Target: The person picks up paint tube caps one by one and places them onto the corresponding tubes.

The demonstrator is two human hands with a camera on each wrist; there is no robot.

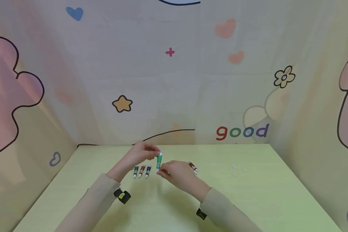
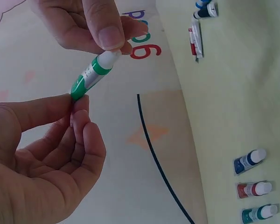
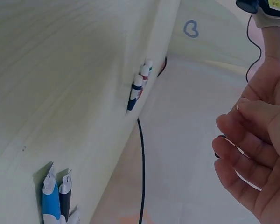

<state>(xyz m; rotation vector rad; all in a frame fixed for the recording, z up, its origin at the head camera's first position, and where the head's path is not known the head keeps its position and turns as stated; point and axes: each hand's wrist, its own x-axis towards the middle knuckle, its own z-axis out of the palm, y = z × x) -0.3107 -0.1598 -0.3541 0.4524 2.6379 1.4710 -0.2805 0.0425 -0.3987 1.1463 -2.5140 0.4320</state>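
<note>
A small green paint tube (image 1: 159, 162) is held in the air between both hands. My left hand (image 1: 142, 152) pinches its flat end between thumb and forefinger. At the other end, my right hand (image 1: 178, 172) pinches the white cap (image 2: 109, 58) with its fingertips. In the left wrist view the tube slants, cap toward the right hand. Below on the table lie three capped tubes in a row: dark green (image 1: 136, 171), red (image 1: 141, 171) and dark blue (image 1: 148, 172). The right wrist view hides the held tube behind the right hand's fingers.
Beyond the right hand lies a group of tubes, among them a red one (image 1: 192, 166), a light blue one (image 3: 50, 200) and a dark one (image 3: 65, 198). Several small white bits (image 1: 234, 167) lie farther right on the table (image 1: 266, 199). Printed cloth walls enclose the table.
</note>
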